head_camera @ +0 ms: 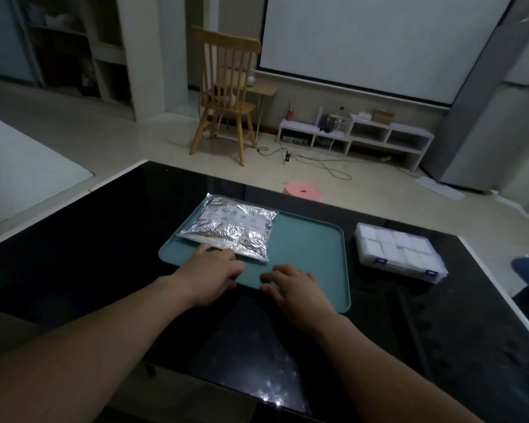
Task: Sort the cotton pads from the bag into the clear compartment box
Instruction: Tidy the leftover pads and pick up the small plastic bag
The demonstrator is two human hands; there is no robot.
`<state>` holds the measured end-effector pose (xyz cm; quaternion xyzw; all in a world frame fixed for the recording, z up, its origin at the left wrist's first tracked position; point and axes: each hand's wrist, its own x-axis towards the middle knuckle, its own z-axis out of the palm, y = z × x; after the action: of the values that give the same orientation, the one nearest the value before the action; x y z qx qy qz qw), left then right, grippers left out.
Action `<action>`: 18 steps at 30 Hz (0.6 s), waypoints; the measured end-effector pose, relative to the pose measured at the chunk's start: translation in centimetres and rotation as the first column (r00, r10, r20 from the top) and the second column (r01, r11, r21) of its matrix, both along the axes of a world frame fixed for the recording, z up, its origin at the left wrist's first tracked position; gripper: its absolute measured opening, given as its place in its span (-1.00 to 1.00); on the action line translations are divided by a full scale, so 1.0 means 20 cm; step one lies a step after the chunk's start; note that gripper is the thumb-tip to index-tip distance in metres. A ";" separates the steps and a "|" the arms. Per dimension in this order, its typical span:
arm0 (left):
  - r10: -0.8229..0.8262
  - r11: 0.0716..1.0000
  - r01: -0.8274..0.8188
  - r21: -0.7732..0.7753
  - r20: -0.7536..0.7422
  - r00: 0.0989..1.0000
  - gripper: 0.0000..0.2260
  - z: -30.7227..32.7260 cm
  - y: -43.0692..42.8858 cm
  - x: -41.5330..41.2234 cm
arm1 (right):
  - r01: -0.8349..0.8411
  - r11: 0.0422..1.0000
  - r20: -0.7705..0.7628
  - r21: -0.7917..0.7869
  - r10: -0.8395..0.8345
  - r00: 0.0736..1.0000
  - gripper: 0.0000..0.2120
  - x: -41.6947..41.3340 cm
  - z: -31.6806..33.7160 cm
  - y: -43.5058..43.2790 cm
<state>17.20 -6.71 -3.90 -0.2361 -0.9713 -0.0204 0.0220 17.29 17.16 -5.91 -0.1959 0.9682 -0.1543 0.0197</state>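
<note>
**On the teal tray (313, 239), a foil bag (229, 227)**

Head view: left hand (209, 270) touches its near edge, fingers straight; right hand (292, 285) rests beside, fingers spread. Compartment box (400, 254) sits apart, rightward. Likely light, crinkly, slippery: pinch an edge.

Both hands (251, 279) rest on the teal tray (312, 248), left hand (209, 274) touching the foil bag (229, 228).
</note>
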 end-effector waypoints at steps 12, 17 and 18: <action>0.041 0.997 -0.039 0.067 -0.028 0.999 -0.89 -0.08 -0.03 -0.63 | 0.052 0.997 0.008 -0.056 -0.051 0.999 -0.65 -0.61 0.00 -0.09; 0.058 0.996 -0.054 0.066 -0.061 0.996 -0.86 -0.08 0.00 -0.64 | 0.045 0.997 0.019 -0.063 -0.044 0.999 -0.64 -0.64 0.00 -0.09; 0.060 0.997 -0.057 0.050 -0.066 0.996 -0.87 -0.08 0.01 -0.64 | 0.043 0.997 0.025 -0.065 -0.041 0.999 -0.64 -0.64 0.00 -0.08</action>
<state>4.46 -6.49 -5.48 -0.2076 -0.9757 -0.0350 0.0611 4.49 15.50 -5.82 -0.1741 0.9663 -0.1884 0.0214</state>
